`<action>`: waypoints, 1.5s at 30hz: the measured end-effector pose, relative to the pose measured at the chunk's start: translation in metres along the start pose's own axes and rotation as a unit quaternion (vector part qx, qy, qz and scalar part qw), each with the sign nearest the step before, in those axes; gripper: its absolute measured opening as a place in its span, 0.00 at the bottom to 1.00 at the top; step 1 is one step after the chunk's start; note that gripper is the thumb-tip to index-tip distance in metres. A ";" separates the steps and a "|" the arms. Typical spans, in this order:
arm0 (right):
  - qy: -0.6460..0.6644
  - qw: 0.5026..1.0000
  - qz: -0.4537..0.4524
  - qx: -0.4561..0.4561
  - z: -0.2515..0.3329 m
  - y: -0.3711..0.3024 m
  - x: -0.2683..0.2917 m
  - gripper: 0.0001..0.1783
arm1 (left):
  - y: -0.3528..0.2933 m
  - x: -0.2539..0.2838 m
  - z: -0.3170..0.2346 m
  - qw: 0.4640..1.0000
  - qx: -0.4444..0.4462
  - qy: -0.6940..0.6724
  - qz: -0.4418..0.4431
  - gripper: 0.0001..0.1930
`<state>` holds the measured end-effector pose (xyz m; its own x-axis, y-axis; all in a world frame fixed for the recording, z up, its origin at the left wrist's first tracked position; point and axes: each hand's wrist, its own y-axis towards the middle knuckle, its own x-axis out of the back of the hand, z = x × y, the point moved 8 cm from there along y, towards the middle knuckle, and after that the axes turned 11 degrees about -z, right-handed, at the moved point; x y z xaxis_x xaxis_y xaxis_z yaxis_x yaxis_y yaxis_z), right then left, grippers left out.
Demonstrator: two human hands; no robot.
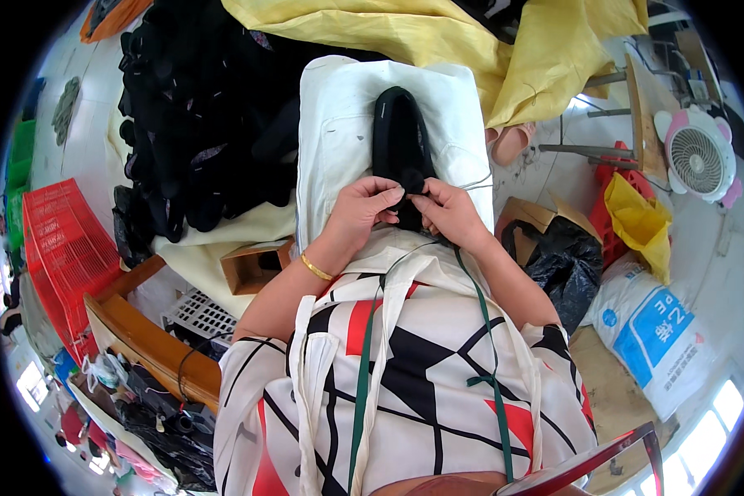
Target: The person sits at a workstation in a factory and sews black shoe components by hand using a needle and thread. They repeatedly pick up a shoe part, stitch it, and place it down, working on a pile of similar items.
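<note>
A black shoe (398, 132) lies lengthwise on a white cloth (335, 140) in front of me, its opening facing up. Over its near end, both hands meet with fingers bent and thumbs pressed in. My left hand (364, 211) pinches the shoe's dark edge from the left. On the other side, my right hand (448, 213) is closed in a pinch close to the left fingertips; whatever is between its fingers is too small to make out. A small round black tuft (412, 178) sits between the hands. A thin dark strand (478, 183) runs near the right hand.
Black shoes (211, 116) lie in a large heap to the left. Yellow sheeting (438, 37) drapes behind. At left stand a red basket (66, 256) and a wooden drawer (153, 331). To the right are a black plastic bag (558, 260), a white sack (653, 331) and a fan (697, 155).
</note>
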<state>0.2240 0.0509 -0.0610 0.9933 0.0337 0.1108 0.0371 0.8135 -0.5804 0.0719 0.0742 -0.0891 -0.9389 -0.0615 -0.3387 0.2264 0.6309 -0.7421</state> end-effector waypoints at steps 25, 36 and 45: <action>-0.135 0.976 -0.128 0.111 0.029 -0.006 0.002 0.29 | -0.014 -0.008 -0.018 0.984 -0.091 0.149 0.016 0.10; -0.121 0.985 0.008 0.126 0.075 -0.003 0.009 0.18 | -0.007 -0.008 -0.005 0.982 -0.099 0.145 0.064 0.08; -0.244 0.948 0.042 0.202 0.052 0.037 -0.011 0.19 | -0.019 -0.013 -0.025 0.963 -0.105 0.207 0.138 0.07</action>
<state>0.2086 0.1110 -0.0422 0.8179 0.2924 0.4956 -0.1823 0.9486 -0.2588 0.0731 0.0827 -0.0561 -0.8835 0.4165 -0.2144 0.4650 0.7248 -0.5083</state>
